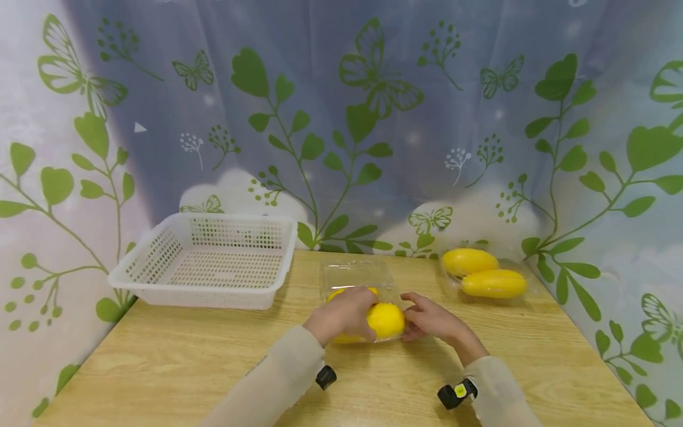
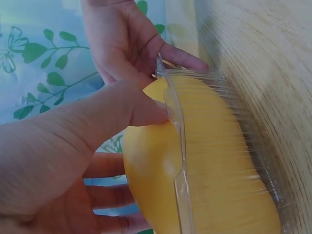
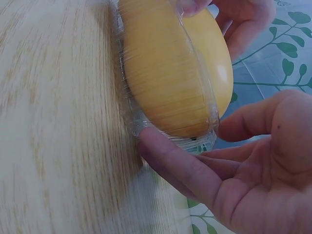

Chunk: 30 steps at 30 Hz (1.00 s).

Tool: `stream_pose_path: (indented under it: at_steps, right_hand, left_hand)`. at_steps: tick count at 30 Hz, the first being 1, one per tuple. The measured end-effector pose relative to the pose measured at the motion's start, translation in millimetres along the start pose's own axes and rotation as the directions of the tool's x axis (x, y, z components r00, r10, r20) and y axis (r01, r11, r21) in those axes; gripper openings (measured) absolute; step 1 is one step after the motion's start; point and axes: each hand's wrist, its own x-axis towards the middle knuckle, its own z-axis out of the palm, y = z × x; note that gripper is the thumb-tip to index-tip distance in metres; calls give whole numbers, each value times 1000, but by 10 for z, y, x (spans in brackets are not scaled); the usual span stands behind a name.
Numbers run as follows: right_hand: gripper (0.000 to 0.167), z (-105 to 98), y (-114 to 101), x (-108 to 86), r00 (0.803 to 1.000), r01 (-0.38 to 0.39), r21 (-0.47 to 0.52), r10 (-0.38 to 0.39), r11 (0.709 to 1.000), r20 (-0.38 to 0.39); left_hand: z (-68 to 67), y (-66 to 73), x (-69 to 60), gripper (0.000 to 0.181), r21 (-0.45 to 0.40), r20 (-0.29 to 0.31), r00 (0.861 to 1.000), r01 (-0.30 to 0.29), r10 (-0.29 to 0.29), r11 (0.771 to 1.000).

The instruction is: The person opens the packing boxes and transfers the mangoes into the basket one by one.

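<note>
A clear plastic box (image 3: 207, 83) with ribbed walls and its lid (image 1: 356, 274) folded back stands at the middle of the table. Yellow mango-like fruit lies in it; the right-hand part, a smooth rounded fruit (image 1: 386, 320), shows best. My left hand (image 1: 347, 311) grips this fruit from above, its thumb (image 2: 146, 108) on the near side by the box rim and its fingers (image 2: 109, 195) behind. At the box's right end, my right hand (image 1: 432, 323) holds the corner between thumb (image 3: 243, 122) and fingers. More yellow under my left hand is partly hidden.
A white perforated plastic basket (image 1: 200, 295) stands at the back left of the wooden table (image 1: 224, 344). At the back right, two yellow fruits (image 1: 493, 283) lie in clear plastic packaging. A patterned curtain (image 1: 320, 118) hangs behind the table.
</note>
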Motion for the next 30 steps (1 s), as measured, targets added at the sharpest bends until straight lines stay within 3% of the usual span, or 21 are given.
stream_pose_path:
  at_steps: [11, 19, 30]
  right_hand:
    - [60, -6, 3, 6, 1000, -14, 0, 14, 1000, -18]
    - [59, 8, 15, 6, 999, -32, 25, 33, 999, -27]
    - [61, 3, 30, 17, 1000, -22, 30, 22, 999, -6]
  left_hand:
    - [-7, -46, 5, 33, 44, 6, 998, -70, 70, 997]
    - [-31, -47, -13, 37, 99, 11, 994, -113, 113, 989]
    - [-50, -76, -26, 39, 76, 38, 994, -105, 102, 992]
